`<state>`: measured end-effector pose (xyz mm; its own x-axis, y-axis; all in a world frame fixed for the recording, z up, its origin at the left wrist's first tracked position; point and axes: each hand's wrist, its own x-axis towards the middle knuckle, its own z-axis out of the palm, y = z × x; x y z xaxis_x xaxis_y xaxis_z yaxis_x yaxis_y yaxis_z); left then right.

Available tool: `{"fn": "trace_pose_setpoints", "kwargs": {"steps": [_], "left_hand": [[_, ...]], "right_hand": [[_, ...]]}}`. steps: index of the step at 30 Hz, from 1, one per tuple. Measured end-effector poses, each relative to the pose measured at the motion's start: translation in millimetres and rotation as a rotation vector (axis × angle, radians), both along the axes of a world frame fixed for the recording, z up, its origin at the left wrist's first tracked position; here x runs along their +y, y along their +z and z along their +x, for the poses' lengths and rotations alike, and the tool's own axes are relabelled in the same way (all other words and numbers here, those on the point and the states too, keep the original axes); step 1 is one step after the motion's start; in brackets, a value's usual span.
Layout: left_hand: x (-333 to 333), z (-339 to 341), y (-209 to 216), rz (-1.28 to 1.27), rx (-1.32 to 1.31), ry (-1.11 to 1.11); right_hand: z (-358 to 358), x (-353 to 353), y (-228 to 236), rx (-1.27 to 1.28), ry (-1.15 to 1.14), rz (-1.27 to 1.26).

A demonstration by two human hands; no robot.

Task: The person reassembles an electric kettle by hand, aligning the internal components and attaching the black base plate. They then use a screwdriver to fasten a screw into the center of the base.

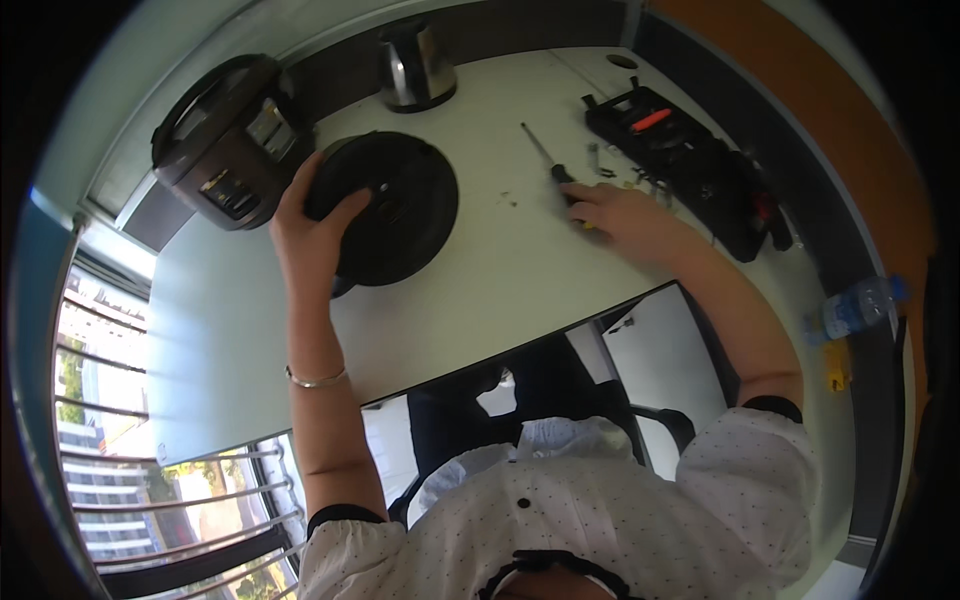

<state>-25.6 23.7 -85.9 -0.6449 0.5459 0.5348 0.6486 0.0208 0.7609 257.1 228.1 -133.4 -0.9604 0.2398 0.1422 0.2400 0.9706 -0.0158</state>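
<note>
My left hand (308,228) grips the left edge of a round black object (415,215), its thumb lying over the face and its fingers round the side. The object looks like an appliance's underside, with a small bright spot near its middle; I cannot tell its exact kind. Farther right, my right hand (630,222) is closed round the handle of a screwdriver (561,174). The screwdriver's thin shaft points away to the far left, close to the tabletop. Small loose parts (510,199) lie on the table between the two hands.
A dark rice cooker (235,145) stands at the left, with a steel kettle (415,70) at the back. An open black tool case (690,165) lies at the far right, small tools (600,160) beside it. A plastic bottle (855,308) and a yellow item (837,367) are at the right.
</note>
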Motion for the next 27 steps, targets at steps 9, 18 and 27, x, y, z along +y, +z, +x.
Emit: {"fn": "trace_pose_setpoints", "kwargs": {"steps": [9,18,27], "left_hand": [[-6,-5,-4,0.051,-0.055,-0.049],[1,-7,-8,0.045,0.035,-0.012],[-4,-6,-5,0.049,0.035,-0.011]], "right_hand": [[-32,12,10,-0.201,0.099,0.182],[-15,-14,12,0.623,-0.015,0.08],[5,-114,14,1.195,0.405,-0.491]]}}
